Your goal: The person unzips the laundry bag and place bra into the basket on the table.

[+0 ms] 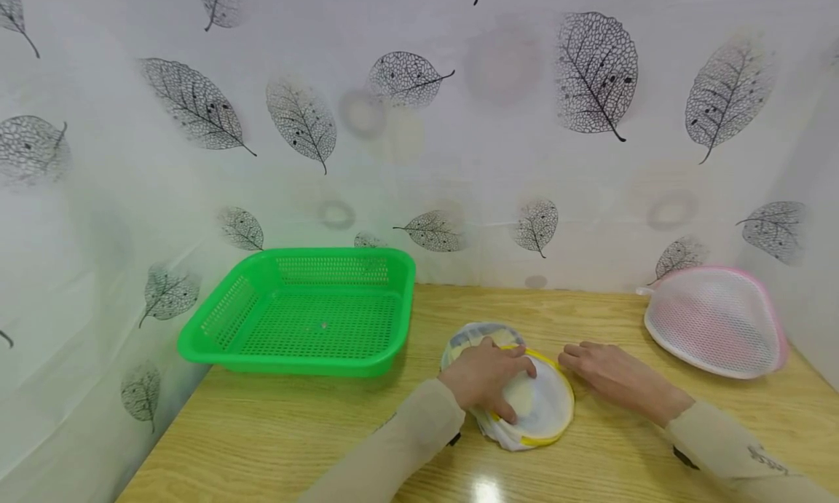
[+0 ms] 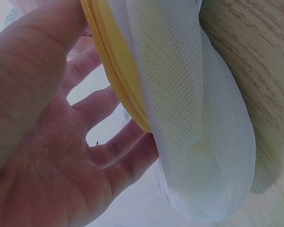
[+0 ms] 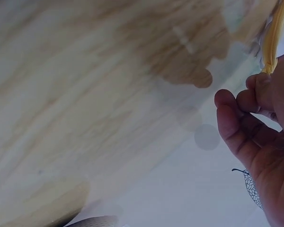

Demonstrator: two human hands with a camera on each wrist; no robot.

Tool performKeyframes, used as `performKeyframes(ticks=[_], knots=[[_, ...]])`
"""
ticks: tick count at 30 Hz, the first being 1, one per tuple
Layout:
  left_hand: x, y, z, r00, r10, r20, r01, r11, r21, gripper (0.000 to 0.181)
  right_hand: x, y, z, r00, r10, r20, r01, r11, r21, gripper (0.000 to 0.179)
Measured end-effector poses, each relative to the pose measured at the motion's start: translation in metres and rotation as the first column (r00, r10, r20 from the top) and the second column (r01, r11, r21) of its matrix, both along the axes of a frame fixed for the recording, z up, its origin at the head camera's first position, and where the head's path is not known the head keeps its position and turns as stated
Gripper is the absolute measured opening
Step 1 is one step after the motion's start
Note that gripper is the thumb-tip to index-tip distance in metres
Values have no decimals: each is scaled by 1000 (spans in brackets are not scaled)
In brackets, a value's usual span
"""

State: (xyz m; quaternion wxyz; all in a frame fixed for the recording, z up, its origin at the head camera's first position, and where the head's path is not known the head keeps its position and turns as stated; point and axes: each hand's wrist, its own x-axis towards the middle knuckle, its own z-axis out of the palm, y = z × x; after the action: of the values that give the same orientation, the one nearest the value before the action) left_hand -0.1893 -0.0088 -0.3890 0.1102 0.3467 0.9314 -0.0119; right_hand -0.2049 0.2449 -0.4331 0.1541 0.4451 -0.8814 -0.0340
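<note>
A round white mesh laundry bag (image 1: pixel 544 397) with a yellow zippered rim lies on the table before me. Something pale yellow shows through its mesh. My left hand (image 1: pixel 488 375) spans its left part from above, thumb and spread fingers on either side; in the left wrist view, the fingertips of this hand (image 2: pixel 80 137) go behind the yellow edge of the bag (image 2: pixel 194 123). At the bag's right rim is my right hand (image 1: pixel 612 379). In the right wrist view, the thumb and curled fingers of that hand (image 3: pixel 255 118) pinch the end of the yellow zipper strip (image 3: pixel 273 40).
A green plastic basket (image 1: pixel 298 365) with perforated sides stands at the back left of the wooden table (image 1: pixel 275 430). At the back right sits a white mesh bag with pink trim (image 1: pixel 714 321). A white leaf-patterned curtain (image 1: pixel 459 161) hangs behind.
</note>
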Motion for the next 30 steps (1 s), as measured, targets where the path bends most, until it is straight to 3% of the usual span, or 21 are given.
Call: performKeyframes(ticks=[30], knots=[[2,2,1,1000,-3,-13,3,1000,-14,65,3,2,-2,1000,-6,-26,7,1000,8,38]])
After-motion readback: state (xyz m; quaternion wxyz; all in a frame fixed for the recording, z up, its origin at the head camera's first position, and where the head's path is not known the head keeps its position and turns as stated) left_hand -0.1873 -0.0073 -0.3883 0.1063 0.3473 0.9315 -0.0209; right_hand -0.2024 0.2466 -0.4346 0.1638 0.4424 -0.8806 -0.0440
